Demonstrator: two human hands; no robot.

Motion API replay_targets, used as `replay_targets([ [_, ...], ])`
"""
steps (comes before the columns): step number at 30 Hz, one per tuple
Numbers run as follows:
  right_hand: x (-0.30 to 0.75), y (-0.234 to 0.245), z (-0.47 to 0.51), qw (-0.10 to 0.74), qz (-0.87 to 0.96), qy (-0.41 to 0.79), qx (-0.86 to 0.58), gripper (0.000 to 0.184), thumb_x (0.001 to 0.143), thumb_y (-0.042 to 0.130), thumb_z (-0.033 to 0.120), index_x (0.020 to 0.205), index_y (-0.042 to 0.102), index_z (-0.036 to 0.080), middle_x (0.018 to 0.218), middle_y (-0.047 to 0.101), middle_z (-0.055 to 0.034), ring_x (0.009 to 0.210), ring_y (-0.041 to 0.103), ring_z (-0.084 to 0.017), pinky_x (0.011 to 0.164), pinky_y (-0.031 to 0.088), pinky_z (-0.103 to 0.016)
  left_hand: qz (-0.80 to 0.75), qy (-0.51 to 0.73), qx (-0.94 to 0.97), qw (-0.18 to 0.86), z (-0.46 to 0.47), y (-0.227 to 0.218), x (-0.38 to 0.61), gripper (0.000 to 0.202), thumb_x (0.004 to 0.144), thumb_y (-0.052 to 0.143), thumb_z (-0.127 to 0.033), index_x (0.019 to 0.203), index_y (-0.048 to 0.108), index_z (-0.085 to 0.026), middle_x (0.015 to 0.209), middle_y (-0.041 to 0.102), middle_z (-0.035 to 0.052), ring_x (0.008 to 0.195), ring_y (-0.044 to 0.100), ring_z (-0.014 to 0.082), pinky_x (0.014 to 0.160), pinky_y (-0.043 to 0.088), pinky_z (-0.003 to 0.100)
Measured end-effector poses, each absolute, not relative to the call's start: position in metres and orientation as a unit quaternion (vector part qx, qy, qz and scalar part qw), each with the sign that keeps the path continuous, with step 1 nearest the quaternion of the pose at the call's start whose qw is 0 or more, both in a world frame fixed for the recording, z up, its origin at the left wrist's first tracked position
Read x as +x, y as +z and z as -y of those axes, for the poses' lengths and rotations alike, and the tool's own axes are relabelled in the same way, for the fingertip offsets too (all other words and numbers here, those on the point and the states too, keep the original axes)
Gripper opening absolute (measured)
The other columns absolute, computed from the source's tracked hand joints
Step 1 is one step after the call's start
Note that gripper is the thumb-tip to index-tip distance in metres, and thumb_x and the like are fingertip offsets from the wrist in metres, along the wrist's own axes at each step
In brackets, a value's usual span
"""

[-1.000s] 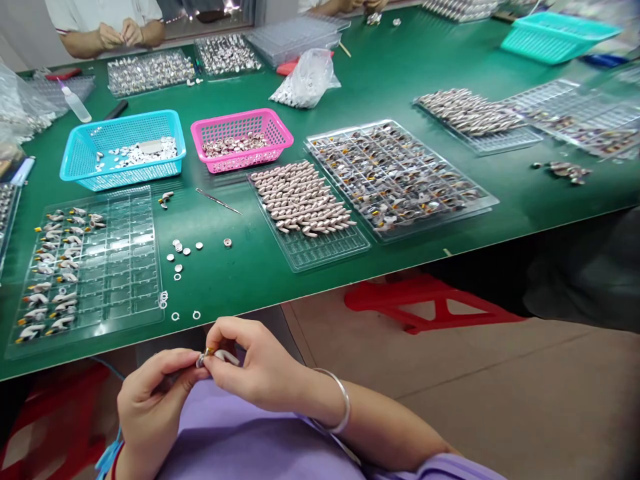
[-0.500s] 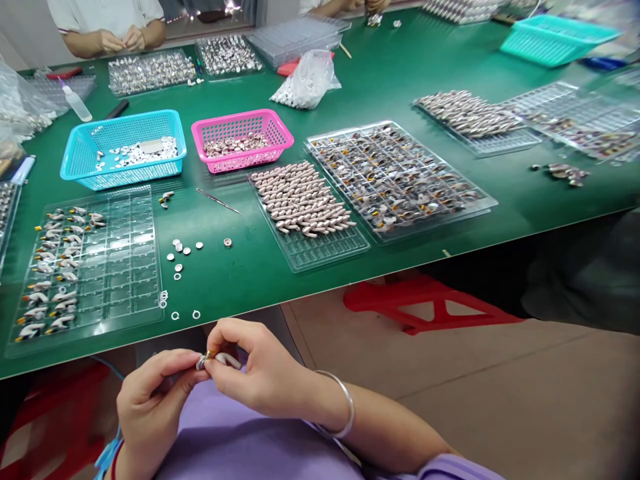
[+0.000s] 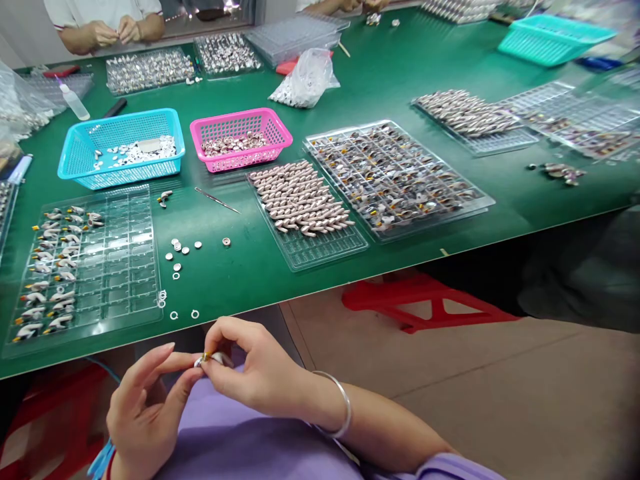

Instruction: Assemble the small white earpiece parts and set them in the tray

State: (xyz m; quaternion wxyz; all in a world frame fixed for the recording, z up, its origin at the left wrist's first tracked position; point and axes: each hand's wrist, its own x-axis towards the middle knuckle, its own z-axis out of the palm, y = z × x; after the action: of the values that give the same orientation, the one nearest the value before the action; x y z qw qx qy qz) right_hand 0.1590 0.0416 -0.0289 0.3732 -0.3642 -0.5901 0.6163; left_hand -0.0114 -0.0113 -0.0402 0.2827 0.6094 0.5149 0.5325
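My right hand [image 3: 255,363] is closed in a pinch around a small white earbud part [image 3: 220,359] with a yellow-gold bit on it, held over my lap below the table edge. The thumb and a finger of my left hand [image 3: 145,400] close on the white round end of the same part, while its index finger is raised. Fingers hide much of the piece. On the table in front lies a clear compartment tray [image 3: 120,267] with similar parts in its left columns. Beside it are several small round caps [image 3: 177,247] and white rings [image 3: 195,314].
Behind stand a blue basket [image 3: 75,160] and a pink basket [image 3: 215,163] with small parts. Tweezers [image 3: 217,200] lie before them. Rightward are a tray of grey stems [image 3: 300,200] and a filled tray [image 3: 395,173]. A co-worker's hands [image 3: 115,32] are across the table.
My left index finger has lifted away from the earbud part, and the left hand has shifted slightly left and down. My right hand keeps its pinch. The co-worker's hands have moved slightly apart.
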Motion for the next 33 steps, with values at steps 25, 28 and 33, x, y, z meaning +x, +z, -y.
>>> replay_targets([
  [25,0.16,-0.038,-0.044,0.335,0.382,0.819,-0.268,0.036,0.064,0.085,0.033,0.075,0.057,0.015,0.067,0.055,0.0034,0.059,0.046,-0.007,0.056,0.037,-0.022,-0.455,0.443,0.753,0.174,0.012,-0.036,-0.028,0.036,0.077,0.069,-0.002,0.102,0.064,-0.027,0.092,0.08,-0.0006,0.075,0.077,0.0183,0.066,0.064,0.025],
  [28,0.16,-0.038,-0.045,0.326,0.375,0.825,-0.271,0.038,0.062,0.086,0.036,0.072,0.056,0.015,0.066,0.056,0.0031,0.057,0.045,-0.007,0.054,0.035,-0.022,-0.425,0.415,0.794,0.125,0.012,-0.034,-0.033,0.031,0.077,0.067,0.001,0.097,0.065,-0.023,0.093,0.08,0.0015,0.079,0.077,0.0183,0.071,0.063,0.026],
  [33,0.159,-0.042,-0.044,0.313,0.351,0.836,-0.282,0.043,0.059,0.087,0.043,0.07,0.056,0.015,0.062,0.056,0.0032,0.054,0.043,-0.006,0.052,0.033,-0.022,-0.37,0.388,0.84,0.08,0.016,-0.037,-0.042,0.04,0.07,0.07,0.007,0.1,0.065,-0.019,0.102,0.079,0.0074,0.091,0.076,0.022,0.077,0.063,0.03],
])
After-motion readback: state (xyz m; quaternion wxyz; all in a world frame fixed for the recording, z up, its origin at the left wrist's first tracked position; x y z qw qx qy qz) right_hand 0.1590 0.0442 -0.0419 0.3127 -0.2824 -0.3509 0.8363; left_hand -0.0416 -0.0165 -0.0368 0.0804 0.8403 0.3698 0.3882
